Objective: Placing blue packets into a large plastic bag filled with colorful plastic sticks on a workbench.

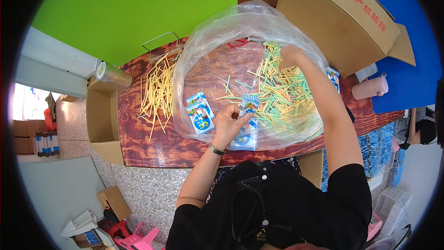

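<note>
A large clear plastic bag [203,41] lies spread on the table, its rim raised in a ring. Within the ring, thin yellow and green sticks [284,95] form a loose heap on the right. At the near side, my left hand [228,124] pinches a small blue-and-white packet [250,103] between thumb and fingers. More such packets [200,115] lie just left of it. My right hand [290,56] reaches over the bag's right rim to the far part of the heap; its fingers point down and are mostly hidden.
Yellow sticks [159,88] are piled left of the bag, near a wire stand [162,41]. A cardboard box [342,18] stands at the back right, beside a pink cup [370,87]. A clear cylindrical container [113,75] and an open carton [99,115] flank the table's left edge.
</note>
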The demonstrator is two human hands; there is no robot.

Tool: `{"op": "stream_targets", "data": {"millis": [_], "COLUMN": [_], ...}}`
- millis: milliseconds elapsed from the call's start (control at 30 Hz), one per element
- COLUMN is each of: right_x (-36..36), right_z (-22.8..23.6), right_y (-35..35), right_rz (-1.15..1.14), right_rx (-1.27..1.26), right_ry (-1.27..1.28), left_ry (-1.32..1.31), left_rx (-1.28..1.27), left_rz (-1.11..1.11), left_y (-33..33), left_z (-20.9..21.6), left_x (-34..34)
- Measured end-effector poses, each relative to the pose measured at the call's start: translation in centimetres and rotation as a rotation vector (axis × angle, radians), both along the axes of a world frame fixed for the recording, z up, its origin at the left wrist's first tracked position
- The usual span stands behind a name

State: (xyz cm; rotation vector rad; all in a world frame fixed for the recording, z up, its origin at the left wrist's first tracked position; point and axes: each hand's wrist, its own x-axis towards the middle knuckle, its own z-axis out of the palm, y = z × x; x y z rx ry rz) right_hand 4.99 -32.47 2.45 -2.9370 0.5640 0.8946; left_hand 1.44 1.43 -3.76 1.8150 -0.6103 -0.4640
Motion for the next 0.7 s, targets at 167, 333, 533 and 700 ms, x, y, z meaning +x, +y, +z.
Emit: {"op": "stream_targets", "data": {"millis": [167,333,533,700], "right_x": [-0.1,-2.2,-6.8,-7.3], "right_z": [-2.2,-1.1,-1.3,2.9], "right_y": [-0.6,-1.4,-5.9,-1.5], "right_rz": [-0.080,0.052,-0.044,-0.446], "right_rx": [0.010,0.188,0.679,0.978], "right_ry": [-0.075,-0.146,-0.308,-0.070], "left_ry": [-0.035,0.046,0.123,0.127], "left_rx": [0.043,-0.012,-0.076,-0.100], "left_rz": [-0.041,-0.026,-0.040,-0.017], "left_y": [0.2,0.9,0.6,1.6], "left_z": [0.4,-0.4,0.9,0.0], "left_x": [0.0,0.1,0.1,0.2]}}
